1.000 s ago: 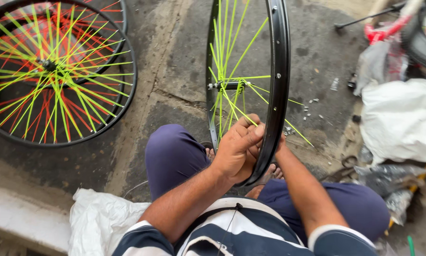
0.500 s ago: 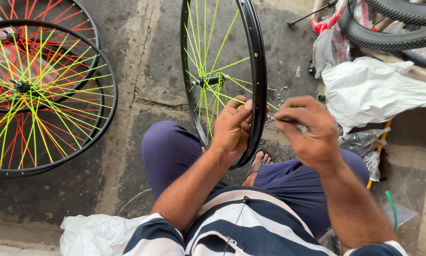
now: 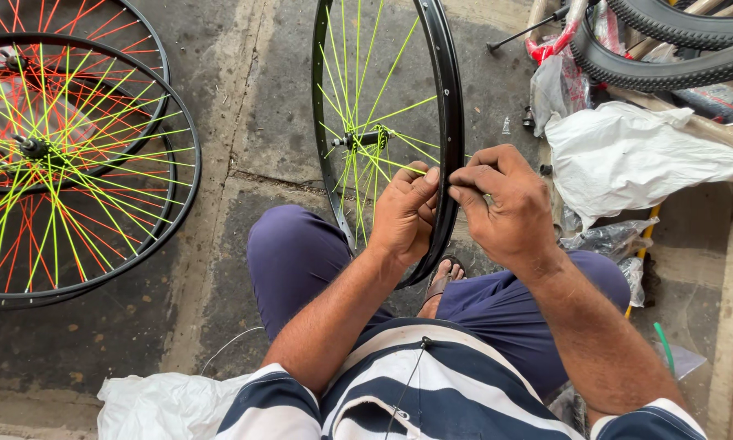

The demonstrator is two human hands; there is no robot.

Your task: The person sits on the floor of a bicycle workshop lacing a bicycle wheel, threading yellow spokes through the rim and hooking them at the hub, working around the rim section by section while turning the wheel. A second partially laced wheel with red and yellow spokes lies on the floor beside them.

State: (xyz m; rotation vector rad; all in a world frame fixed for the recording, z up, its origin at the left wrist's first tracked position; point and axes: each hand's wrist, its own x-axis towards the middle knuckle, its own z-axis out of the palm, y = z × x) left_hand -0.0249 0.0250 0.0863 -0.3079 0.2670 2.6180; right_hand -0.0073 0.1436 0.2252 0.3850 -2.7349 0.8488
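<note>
A black bicycle rim (image 3: 450,98) with neon-green spokes stands upright between my knees, its hub (image 3: 365,139) above my hands. My left hand (image 3: 403,213) grips the near part of the rim, thumb and fingers wrapped on its edge. My right hand (image 3: 505,204) sits just right of the rim, fingertips pinched together against the rim's outer edge beside my left thumb. Whether a small part is pinched between those fingertips is hidden.
Two finished wheels (image 3: 65,163) with green and orange spokes lie stacked on the concrete floor at left. White plastic bags (image 3: 635,159) and black tyres (image 3: 668,41) crowd the right side. Another white bag (image 3: 162,403) lies by my left thigh. A sandalled foot (image 3: 444,281) shows under the rim.
My right hand has come in from the right and closed its fingertips on the rim edge next to my left thumb. The left hand keeps its grip on the rim.
</note>
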